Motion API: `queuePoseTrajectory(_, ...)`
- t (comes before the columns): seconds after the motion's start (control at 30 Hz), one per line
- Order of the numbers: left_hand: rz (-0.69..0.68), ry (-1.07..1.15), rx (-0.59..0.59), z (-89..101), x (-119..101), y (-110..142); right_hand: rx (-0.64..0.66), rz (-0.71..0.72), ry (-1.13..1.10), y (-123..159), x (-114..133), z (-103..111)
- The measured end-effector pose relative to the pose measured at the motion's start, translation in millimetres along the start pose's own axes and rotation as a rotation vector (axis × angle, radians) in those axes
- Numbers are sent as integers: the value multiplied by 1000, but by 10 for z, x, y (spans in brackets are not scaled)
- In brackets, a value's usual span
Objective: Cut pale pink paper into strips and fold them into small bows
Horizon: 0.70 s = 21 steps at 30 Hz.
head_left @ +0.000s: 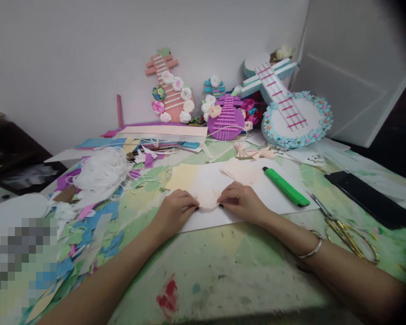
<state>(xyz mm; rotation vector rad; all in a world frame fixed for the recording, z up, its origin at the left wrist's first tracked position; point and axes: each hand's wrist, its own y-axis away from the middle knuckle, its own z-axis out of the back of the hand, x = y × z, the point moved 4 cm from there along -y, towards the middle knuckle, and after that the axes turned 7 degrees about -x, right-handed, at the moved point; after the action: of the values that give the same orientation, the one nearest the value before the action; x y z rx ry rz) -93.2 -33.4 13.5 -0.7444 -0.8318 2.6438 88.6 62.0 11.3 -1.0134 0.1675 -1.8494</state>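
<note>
My left hand and my right hand rest side by side on a pale peach piece of paper. Both pinch its near edge with curled fingers. The peach paper lies on a white sheet spread over the paint-stained table. A yellow sheet lies just beyond my left hand. A green utility knife lies to the right of my right hand. A bangle sits on my right wrist.
Gold-handled scissors and a black phone lie at the right. White string and coloured paper scraps cover the left. Foam guitar crafts in pink, purple and blue-white lean against the wall.
</note>
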Motion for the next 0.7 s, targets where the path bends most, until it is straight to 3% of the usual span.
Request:
queuePoseTrajectory(0.43, 378, 94, 102, -43, 8, -48, 34, -192, -2, -39, -64, 3)
queuePoseTrajectory(0.7, 387, -3, 28, -85, -66, -61, 26, -248, 42, -71, -33, -14)
